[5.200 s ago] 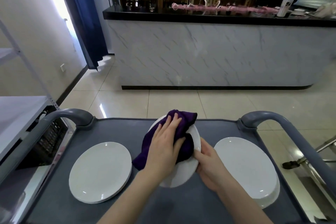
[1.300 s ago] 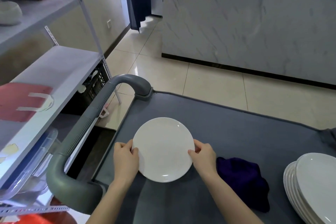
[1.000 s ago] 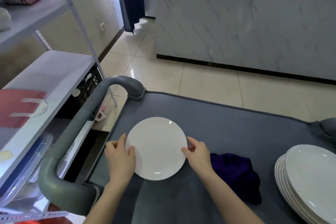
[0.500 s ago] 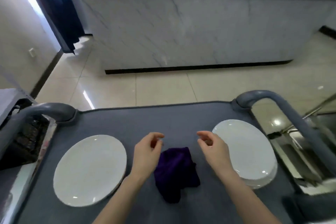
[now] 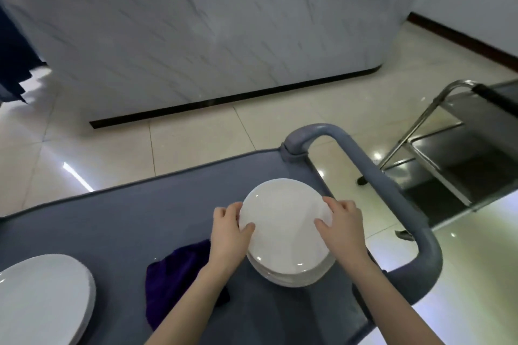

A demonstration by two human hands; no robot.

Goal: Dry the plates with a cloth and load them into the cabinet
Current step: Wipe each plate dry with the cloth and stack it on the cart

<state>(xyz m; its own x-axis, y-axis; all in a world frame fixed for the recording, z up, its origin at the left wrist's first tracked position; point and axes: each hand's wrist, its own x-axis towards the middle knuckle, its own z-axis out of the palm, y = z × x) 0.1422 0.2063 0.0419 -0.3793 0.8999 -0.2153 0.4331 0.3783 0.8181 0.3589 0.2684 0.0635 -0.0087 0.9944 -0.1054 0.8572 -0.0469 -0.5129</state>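
Gripping top plate (image 5: 283, 221) rim, left hand (image 5: 228, 235), right hand (image 5: 343, 228), near cart handle (image 5: 392, 199)

On the cart (image 5: 126, 227) — left stack (image 5: 39, 297), cloth (image 5: 173, 280), right stack (image 5: 283, 221); counter (image 5: 196, 36) behind.

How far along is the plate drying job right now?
Likely done: the left stack sits on the cart. In hand: the left hand and right hand grip the top plate of the right stack; the purple cloth lies beside it. Left: wiping that stack, then loading; no cabinet is in view.
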